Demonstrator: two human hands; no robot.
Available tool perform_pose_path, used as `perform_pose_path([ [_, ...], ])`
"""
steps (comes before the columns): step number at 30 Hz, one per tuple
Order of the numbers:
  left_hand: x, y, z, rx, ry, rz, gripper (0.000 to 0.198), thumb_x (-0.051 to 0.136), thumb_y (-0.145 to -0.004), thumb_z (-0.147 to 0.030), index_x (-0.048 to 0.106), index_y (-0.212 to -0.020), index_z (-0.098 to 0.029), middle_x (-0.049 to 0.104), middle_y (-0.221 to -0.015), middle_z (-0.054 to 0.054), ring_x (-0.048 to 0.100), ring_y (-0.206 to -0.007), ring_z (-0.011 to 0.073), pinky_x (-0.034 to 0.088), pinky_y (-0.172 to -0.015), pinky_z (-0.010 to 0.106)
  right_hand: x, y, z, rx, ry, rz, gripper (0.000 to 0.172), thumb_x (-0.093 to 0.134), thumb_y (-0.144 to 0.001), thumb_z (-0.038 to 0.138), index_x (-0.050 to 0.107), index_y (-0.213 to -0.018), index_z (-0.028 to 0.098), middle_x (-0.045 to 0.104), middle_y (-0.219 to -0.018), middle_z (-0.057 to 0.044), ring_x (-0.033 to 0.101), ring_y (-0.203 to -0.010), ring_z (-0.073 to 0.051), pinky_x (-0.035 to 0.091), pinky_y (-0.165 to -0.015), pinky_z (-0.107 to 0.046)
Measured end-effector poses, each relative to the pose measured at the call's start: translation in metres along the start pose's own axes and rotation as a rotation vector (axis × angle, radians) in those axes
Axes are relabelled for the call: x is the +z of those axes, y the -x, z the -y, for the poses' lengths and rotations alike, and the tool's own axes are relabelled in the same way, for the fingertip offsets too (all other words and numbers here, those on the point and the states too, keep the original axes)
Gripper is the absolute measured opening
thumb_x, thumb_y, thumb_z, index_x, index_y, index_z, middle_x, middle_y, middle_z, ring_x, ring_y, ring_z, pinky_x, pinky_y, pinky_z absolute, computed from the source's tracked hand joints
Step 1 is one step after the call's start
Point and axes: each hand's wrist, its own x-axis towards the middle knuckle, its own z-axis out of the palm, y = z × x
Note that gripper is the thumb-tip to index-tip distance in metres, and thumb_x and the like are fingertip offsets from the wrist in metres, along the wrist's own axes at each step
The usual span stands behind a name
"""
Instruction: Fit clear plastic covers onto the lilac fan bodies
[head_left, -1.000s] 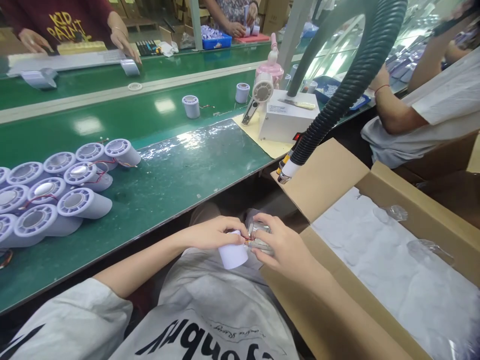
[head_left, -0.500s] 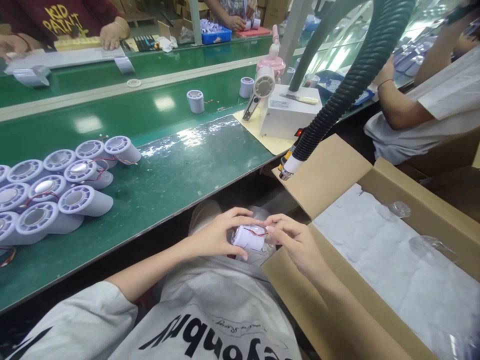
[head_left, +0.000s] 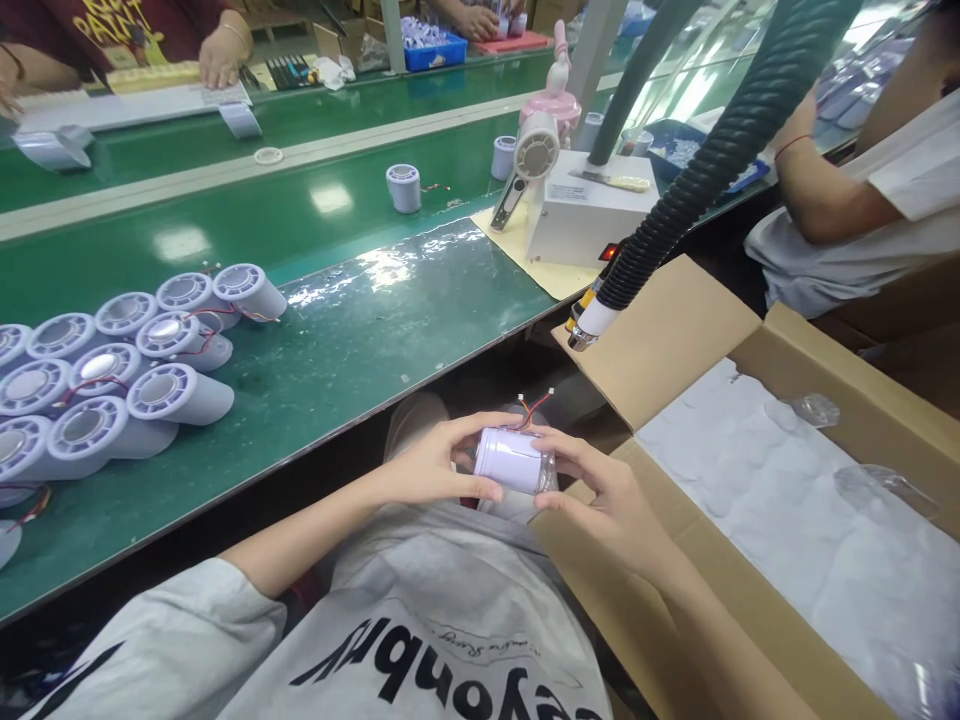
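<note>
Between my two hands, above my lap, is a pale lilac plastic cylinder point(head_left: 511, 462) lying on its side. Thin red and dark wires with small white connectors point(head_left: 534, 405) stick up from its far side. My left hand point(head_left: 442, 465) wraps the cylinder's left end, thumb below and fingers over the top. On the right end, my right hand point(head_left: 592, 485) grips with the fingers above and the thumb at the lower edge. Clear crinkled plastic point(head_left: 546, 472) shows around that right end.
Rows of similar cylinders point(head_left: 112, 375) stand on the green bench point(head_left: 360, 350) at left. An open carton point(head_left: 697, 540) with white lining is at my right. A black flexible hose point(head_left: 697, 180) hangs over the bench edge beside a white box point(head_left: 592, 215). Co-workers sit across and at right.
The cylinder has been turned, so its wires moved from the near face to the far side and now point up. My right fingers went from the wires to the cylinder's right end.
</note>
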Motion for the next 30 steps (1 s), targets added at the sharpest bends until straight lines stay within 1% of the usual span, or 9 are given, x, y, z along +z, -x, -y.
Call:
perform_pose_path([
  [3, -0.0015, 0.0008, -0.0044, 0.056, -0.049, 0.020, 0.073, 0.083, -0.069, -0.026, 0.054, -0.135, -0.029, 0.055, -0.140, 0.010, 0.060, -0.119, 0.0273, 0.051, -0.097, 0.037, -0.0018, 0.0003, 0.0030, 0.083, -0.075, 0.023, 0.038, 0.072, -0.084, 0.027, 0.060, -0.121, 0.028, 0.062, -0.129, -0.005, 0.066, -0.107, -0.027, 0.058, -0.090, -0.043],
  [6, -0.0020, 0.0019, -0.0072, 0.100, -0.076, 0.033, 0.072, 0.083, -0.069, -0.025, 0.055, -0.135, -0.029, 0.056, -0.139, 0.010, 0.058, -0.122, 0.0275, 0.049, -0.102, 0.040, -0.0028, 0.0003, 0.0052, 0.142, -0.152, 0.044, 0.038, 0.071, -0.085, 0.028, 0.059, -0.121, 0.028, 0.064, -0.122, -0.005, 0.066, -0.105, -0.026, 0.058, -0.088, -0.040],
  [10, -0.0020, 0.0032, -0.0094, 0.127, -0.129, 0.035, 0.071, 0.083, -0.068, -0.024, 0.056, -0.134, -0.029, 0.054, -0.141, 0.009, 0.054, -0.127, 0.0276, 0.047, -0.105, 0.041, -0.0022, 0.0001, 0.0051, 0.197, -0.258, 0.066, 0.035, 0.070, -0.085, 0.031, 0.058, -0.118, 0.027, 0.065, -0.112, -0.004, 0.066, -0.095, -0.022, 0.057, -0.081, -0.035],
  [14, -0.0020, 0.0036, -0.0102, 0.147, -0.165, 0.041, 0.071, 0.083, -0.068, -0.024, 0.056, -0.134, -0.029, 0.054, -0.141, 0.009, 0.052, -0.130, 0.0277, 0.046, -0.106, 0.040, -0.0009, 0.0001, 0.0029, 0.246, -0.364, 0.065, 0.035, 0.071, -0.085, 0.036, 0.057, -0.116, 0.026, 0.066, -0.108, -0.004, 0.065, -0.096, -0.022, 0.056, -0.076, -0.033],
  [17, -0.0023, 0.0035, -0.0100, 0.161, -0.175, 0.049, 0.071, 0.083, -0.069, -0.024, 0.056, -0.134, -0.029, 0.053, -0.143, 0.009, 0.051, -0.131, 0.0281, 0.045, -0.107, 0.041, -0.0005, -0.0002, 0.0031, 0.288, -0.418, 0.057, 0.036, 0.071, -0.084, 0.040, 0.058, -0.115, 0.026, 0.067, -0.106, -0.004, 0.065, -0.093, -0.021, 0.056, -0.074, -0.032],
  [21, -0.0030, 0.0034, -0.0095, 0.187, -0.202, 0.049, 0.071, 0.083, -0.069, -0.025, 0.055, -0.135, -0.029, 0.053, -0.143, 0.009, 0.049, -0.133, 0.0291, 0.045, -0.108, 0.041, 0.0014, -0.0022, 0.0050, 0.342, -0.489, 0.052, 0.036, 0.069, -0.084, 0.046, 0.058, -0.111, 0.025, 0.068, -0.096, -0.004, 0.066, -0.081, -0.019, 0.058, -0.069, -0.031],
  [25, -0.0041, 0.0036, -0.0088, 0.209, -0.223, 0.059, 0.073, 0.082, -0.070, -0.024, 0.054, -0.136, -0.030, 0.054, -0.142, 0.009, 0.052, -0.130, 0.0273, 0.045, -0.108, 0.040, 0.0045, -0.0030, 0.0026, 0.387, -0.553, 0.035, 0.036, 0.068, -0.084, 0.050, 0.059, -0.106, 0.023, 0.064, -0.085, -0.002, 0.065, -0.068, -0.016, 0.059, -0.063, -0.030],
  [30, -0.0036, 0.0049, -0.0066, 0.195, -0.165, 0.060, 0.075, 0.084, -0.067, -0.021, 0.055, -0.136, -0.029, 0.054, -0.141, 0.010, 0.052, -0.129, 0.0283, 0.047, -0.106, 0.041, 0.0063, -0.0008, -0.0015, 0.422, -0.582, 0.042, 0.037, 0.065, -0.087, 0.052, 0.057, -0.107, 0.022, 0.062, -0.085, -0.001, 0.066, -0.066, -0.015, 0.058, -0.063, -0.030],
])
